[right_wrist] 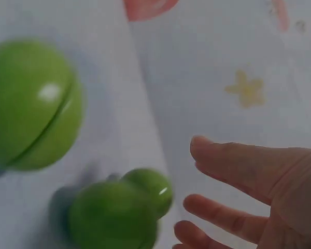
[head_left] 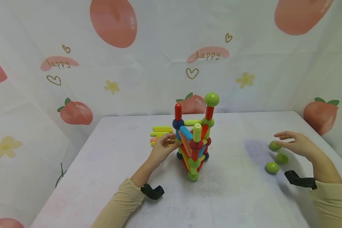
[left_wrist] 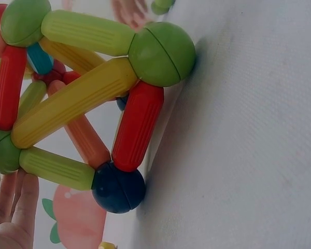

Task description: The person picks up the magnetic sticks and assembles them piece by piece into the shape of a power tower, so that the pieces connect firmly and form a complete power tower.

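The left hand (head_left: 166, 146) holds the tower (head_left: 196, 145) at its left side, with thumb and fingers bent about a green ball there. The right hand (head_left: 299, 146) is well apart from it, its fingers loosely parted and holding nothing; its thumb is over or beside one of three green balls (head_left: 272, 167), but whether it touches I cannot tell. The tower, of coloured rods and balls, stands upright between the hands, nearer to the left. Just beyond the left hand lie some loose rods (head_left: 161, 128), mostly yellow. All is on a white table (head_left: 228, 190), and behind it hangs a pale cloth (head_left: 156, 66) printed with peaches, hearts and flowers. The table's back edge passes behind the tower; its right edge is near the right hand, its left edge farther from the left one. Between the tower and the right hand there is a wide stretch of table.
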### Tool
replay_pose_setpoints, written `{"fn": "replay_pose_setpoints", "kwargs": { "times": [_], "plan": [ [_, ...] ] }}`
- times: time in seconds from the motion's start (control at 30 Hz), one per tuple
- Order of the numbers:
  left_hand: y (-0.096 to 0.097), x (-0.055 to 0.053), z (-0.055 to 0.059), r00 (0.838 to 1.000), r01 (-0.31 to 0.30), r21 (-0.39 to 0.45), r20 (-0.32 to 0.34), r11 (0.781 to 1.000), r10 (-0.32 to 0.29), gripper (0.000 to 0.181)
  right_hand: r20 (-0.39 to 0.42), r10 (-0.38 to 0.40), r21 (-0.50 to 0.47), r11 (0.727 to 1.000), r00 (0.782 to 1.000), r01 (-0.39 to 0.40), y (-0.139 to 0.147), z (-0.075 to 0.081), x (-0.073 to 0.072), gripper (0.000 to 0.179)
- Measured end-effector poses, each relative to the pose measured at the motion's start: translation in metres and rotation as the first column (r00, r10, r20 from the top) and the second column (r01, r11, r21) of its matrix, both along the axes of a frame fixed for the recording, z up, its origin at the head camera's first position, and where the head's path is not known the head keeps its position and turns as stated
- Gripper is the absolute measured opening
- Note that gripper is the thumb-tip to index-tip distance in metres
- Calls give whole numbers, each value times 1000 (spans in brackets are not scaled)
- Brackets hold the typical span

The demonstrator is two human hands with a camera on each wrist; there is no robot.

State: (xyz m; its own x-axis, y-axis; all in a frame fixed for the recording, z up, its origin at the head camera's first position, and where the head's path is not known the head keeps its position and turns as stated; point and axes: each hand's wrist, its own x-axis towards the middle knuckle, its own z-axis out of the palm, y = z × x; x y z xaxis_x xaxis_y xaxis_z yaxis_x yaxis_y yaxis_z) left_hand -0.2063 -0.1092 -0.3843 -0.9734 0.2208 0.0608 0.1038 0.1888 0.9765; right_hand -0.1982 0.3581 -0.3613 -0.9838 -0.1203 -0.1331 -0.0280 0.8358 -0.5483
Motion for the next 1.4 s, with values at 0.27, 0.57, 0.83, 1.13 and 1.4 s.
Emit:
{"fn": "replay_pose_setpoints", "kwargs": {
  "times": [0.27, 0.57, 0.83, 1.13, 1.4],
  "plan": [
    [1, 0, -1, 1000, 1, 6, -1, 1000, -1, 36, 64, 0, 11, 1000, 998, -1, 12, -25, -6, 58],
    [1, -1, -1, 1000, -4, 2, 0, 1000, 4, 36, -56, -8, 16, 1000, 998, 9, -3, -10, -4, 52],
    [1, 0, 0, 1000, 1, 5, 3, 1000, -1, 37, -307, -47, -143, 990, 951, 3, -55, 42, 9, 45],
    [1, 0, 0, 1000, 6, 6, -6, 1000, -6, 36, -716, 16, -471, 726, 697, -501, -151, 94, 36, 39],
    [0, -1, -1, 1000, -6, -6, -10, 1000, 6, 36, -776, 128, -422, 623, 618, -659, -214, 120, 50, 35]
  ]
}}
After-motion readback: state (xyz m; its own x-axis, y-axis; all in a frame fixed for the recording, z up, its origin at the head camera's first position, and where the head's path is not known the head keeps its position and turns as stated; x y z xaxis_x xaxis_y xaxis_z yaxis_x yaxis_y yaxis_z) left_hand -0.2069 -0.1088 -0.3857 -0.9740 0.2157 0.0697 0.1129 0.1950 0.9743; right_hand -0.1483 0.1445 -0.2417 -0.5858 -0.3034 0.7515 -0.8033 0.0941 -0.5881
